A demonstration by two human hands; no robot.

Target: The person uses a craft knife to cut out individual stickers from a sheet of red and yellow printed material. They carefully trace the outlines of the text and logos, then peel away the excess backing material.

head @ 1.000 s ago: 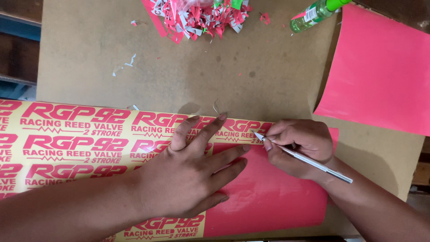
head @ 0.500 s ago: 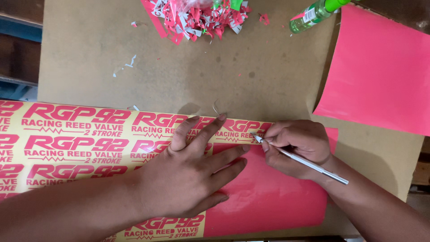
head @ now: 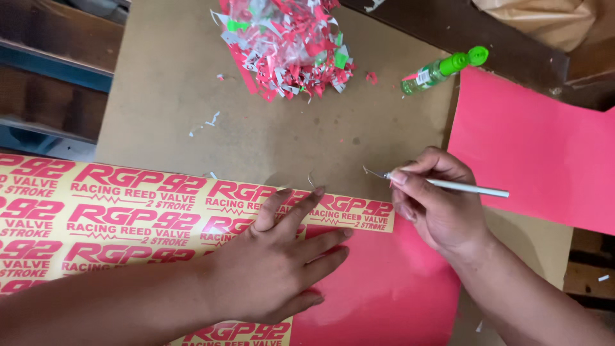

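While the left hand lies flat with its fingers spread and holding nothing, palm down on the yellow sticker sheet, the right hand is raised just above the sheet's far right corner, its fingers closed around a slim white craft knife. That sheet, printed with rows of red lettering, runs in from the left edge across the brown cardboard worktop, and the left index and middle fingertips reach almost to its upper edge. Below and to the right of the yellow part, the backing shows as a plain pink area, and the left hand's lower fingers rest where yellow meets pink. The knife is gripped like a pen between thumb and forefinger, its shaft pointing out to the right and its tip pointing left, with a thin curled sliver clinging at the blade end, clear of the sheet and over bare cardboard. A second thin sliver sits on the worktop just past the left fingertips. Well apart at the far edge lies a heap of red, white and green offcuts. A small bottle with a green cap lies on its side near the heap, just beside a separate pink sheet on the right
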